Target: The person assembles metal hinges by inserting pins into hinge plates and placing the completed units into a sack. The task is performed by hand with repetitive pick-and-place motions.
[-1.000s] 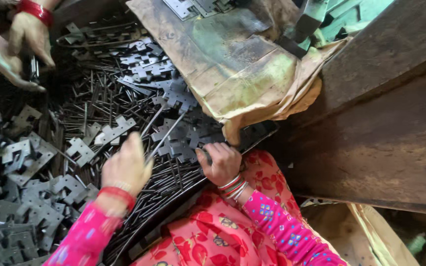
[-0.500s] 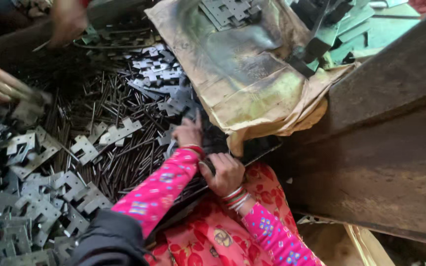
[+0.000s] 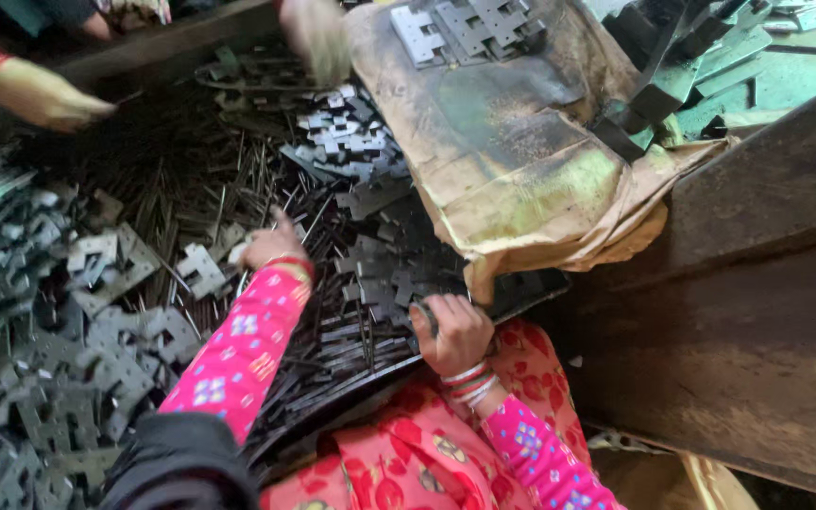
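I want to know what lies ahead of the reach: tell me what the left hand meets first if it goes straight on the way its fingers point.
The left hand points up-frame; it would likely first meet the thin metal rods, though depth is unclear.

a metal workshop: heaps of stamped grey metal plates (image 3: 96, 349) and thin rods (image 3: 238, 179) cover the floor, with stained cardboard (image 3: 521, 161) far right.

A dark work surface (image 3: 191, 104) is covered by a heap of thin metal rods (image 3: 238, 189) and flat notched metal plates (image 3: 77, 349). A stained, crumpled sheet of brown paper (image 3: 521, 161) is spread over its right part.
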